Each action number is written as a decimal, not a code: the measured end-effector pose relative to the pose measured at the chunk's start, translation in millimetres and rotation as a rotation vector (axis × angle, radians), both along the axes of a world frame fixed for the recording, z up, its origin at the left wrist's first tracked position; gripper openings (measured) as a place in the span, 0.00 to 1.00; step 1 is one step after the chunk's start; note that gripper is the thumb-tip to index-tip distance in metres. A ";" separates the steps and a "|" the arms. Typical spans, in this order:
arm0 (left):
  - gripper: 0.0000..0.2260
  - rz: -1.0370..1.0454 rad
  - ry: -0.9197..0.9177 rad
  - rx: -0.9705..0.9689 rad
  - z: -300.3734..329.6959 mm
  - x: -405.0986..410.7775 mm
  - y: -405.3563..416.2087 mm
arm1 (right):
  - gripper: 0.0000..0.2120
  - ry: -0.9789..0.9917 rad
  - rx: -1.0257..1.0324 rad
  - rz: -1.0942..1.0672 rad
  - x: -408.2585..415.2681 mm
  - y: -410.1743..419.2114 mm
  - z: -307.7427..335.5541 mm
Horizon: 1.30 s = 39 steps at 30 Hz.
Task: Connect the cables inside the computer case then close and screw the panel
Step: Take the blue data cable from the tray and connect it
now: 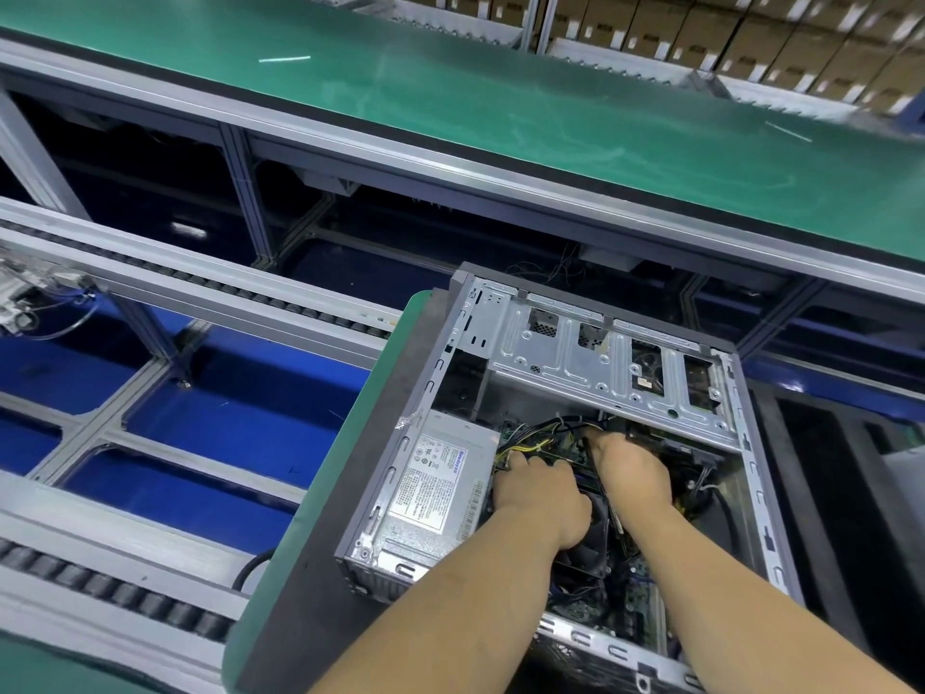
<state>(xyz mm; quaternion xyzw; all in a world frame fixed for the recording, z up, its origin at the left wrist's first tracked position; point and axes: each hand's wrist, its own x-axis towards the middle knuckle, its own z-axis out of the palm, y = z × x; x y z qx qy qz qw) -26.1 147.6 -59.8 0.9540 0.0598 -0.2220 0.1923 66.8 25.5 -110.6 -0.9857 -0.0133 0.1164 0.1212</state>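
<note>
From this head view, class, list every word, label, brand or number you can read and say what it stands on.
White label on the power supply: rows of print, certification marks and a blue heading, all too small and blurred to read.
Barcode strip at that label's right edge: digits unreadable.
Labels on the cardboard boxes on the far shelves: blurred, unreadable.
Nothing else in view bears text.
</note>
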 end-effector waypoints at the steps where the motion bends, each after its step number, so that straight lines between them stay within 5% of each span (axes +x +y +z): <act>1: 0.21 0.002 0.000 0.000 -0.3 0.0 -0.4 | 0.12 0.013 0.011 -0.029 0.6 0.4 -0.6; 5: 0.21 0.013 -0.004 0.004 -1.7 0.5 -2.2 | 0.11 -0.005 -0.078 -0.027 1.8 2.5 -0.5; 13: 0.21 0.014 0.002 0.001 -2.1 2.7 -3.7 | 0.18 0.090 0.077 -0.133 4.4 3.8 -5.5; 17: 0.20 0.026 0.004 -0.042 -1.3 2.3 -0.1 | 0.16 0.123 -0.089 0.042 5.0 0.8 10.1; 25: 0.19 0.068 -0.011 -0.098 -0.5 5.0 0.9 | 0.20 0.260 0.143 0.175 -35.4 4.2 58.9; 29: 0.15 0.129 -0.143 -0.091 -1.5 5.4 0.6 | 0.08 0.118 0.133 0.199 -74.5 15.0 88.8; 34: 0.11 0.044 -0.314 0.028 9.9 0.2 -8.8 | 0.26 -0.269 0.260 0.145 -106.4 -3.3 113.6; 39: 0.18 0.052 -0.600 -0.040 28.5 1.4 -19.6 | 0.28 -0.352 0.605 0.058 -106.7 -53.7 121.4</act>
